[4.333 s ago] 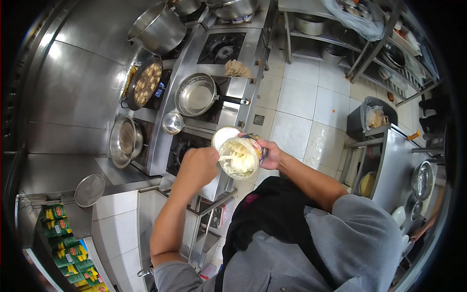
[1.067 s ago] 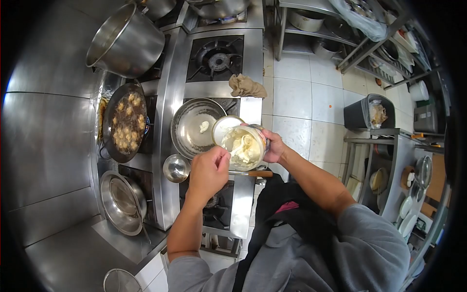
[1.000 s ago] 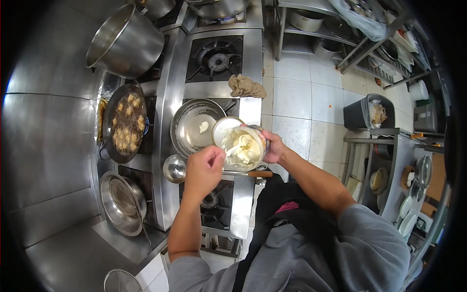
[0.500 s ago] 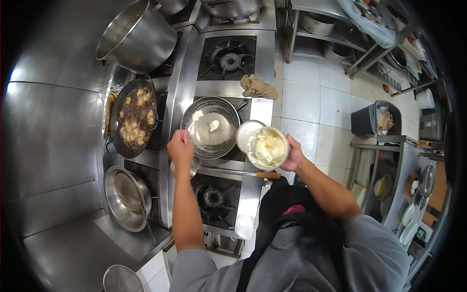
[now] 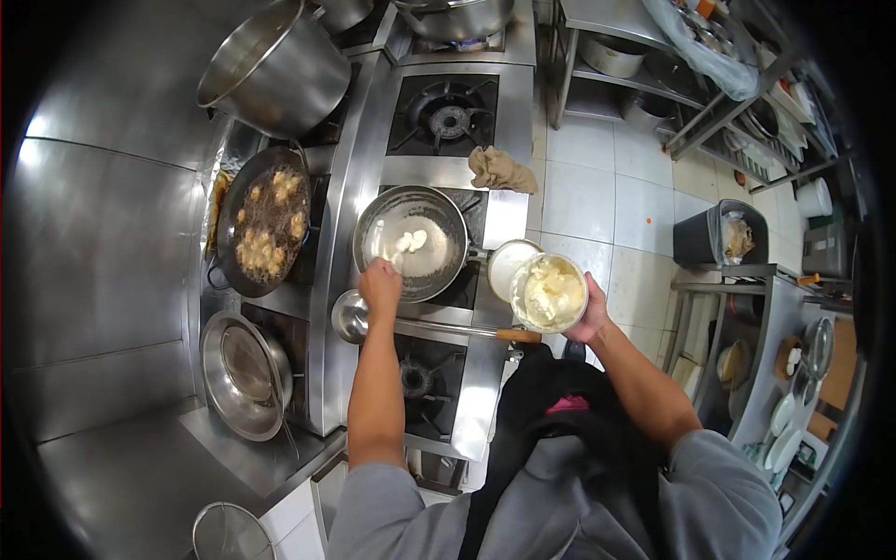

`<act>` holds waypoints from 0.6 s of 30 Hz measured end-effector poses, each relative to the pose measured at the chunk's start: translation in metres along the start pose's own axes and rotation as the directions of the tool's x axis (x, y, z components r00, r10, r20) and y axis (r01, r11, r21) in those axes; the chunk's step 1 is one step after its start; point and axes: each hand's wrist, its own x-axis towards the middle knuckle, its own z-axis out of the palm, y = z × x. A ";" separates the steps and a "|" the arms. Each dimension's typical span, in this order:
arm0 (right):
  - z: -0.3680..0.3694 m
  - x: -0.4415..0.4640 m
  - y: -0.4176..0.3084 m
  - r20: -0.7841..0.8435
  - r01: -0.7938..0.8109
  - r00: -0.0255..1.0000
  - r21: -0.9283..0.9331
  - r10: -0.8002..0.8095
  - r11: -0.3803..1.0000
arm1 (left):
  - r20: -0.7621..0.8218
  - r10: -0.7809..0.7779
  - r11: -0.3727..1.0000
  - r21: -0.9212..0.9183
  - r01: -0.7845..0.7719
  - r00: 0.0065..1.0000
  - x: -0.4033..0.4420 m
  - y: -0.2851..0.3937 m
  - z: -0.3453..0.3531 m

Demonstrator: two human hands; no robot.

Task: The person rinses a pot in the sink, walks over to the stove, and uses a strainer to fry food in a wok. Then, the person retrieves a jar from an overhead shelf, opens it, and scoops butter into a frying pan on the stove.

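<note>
My left hand (image 5: 381, 289) is closed at the near rim of a steel frying pan (image 5: 441, 271), pinching what looks like a thin spoon, mostly hidden. White creamy dollops (image 5: 411, 242) lie in the middle of the pan, by the spoon's end. My right hand (image 5: 590, 313) grips a round tub (image 5: 551, 293) of pale yellow-white creamy stuff by its side, tilted towards me. A white round lid (image 5: 509, 266) shows just left of the tub, partly covered by it. Below the pan, a ladle (image 5: 351, 317) with a wooden handle (image 5: 518, 335) lies across the stove.
A dark wok (image 5: 264, 219) of bubbling oil with browned pieces stands at left, below a large pot (image 5: 280, 79). A steel bowl (image 5: 247, 373) holds a strainer. A brown cloth (image 5: 502, 171) lies on the stove edge; a bin (image 5: 702, 233) stands on the floor.
My left hand has moved right, over the pan's near rim, bringing the spoon towards the pan's middle. The tub and lid have shifted right, away from the pan.
</note>
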 end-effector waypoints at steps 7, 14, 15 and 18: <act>-0.001 -0.009 0.002 0.031 0.023 0.999 0.010 -0.023 1.000 | 0.045 0.008 0.999 -0.032 -0.007 0.999 -0.018 0.033 -0.019; -0.001 -0.012 -0.002 0.022 0.068 0.997 -0.024 -0.068 0.997 | 0.201 -0.070 0.993 0.108 0.049 0.977 0.017 0.007 -0.022; -0.003 -0.015 -0.003 0.013 0.064 0.998 -0.011 -0.064 0.998 | 0.077 -0.147 0.987 -0.061 0.152 0.986 0.016 0.002 -0.022; -0.005 -0.020 -0.001 -0.025 0.041 0.999 0.034 -0.040 0.999 | 0.128 -0.097 0.993 -0.058 0.105 0.987 0.024 -0.013 0.006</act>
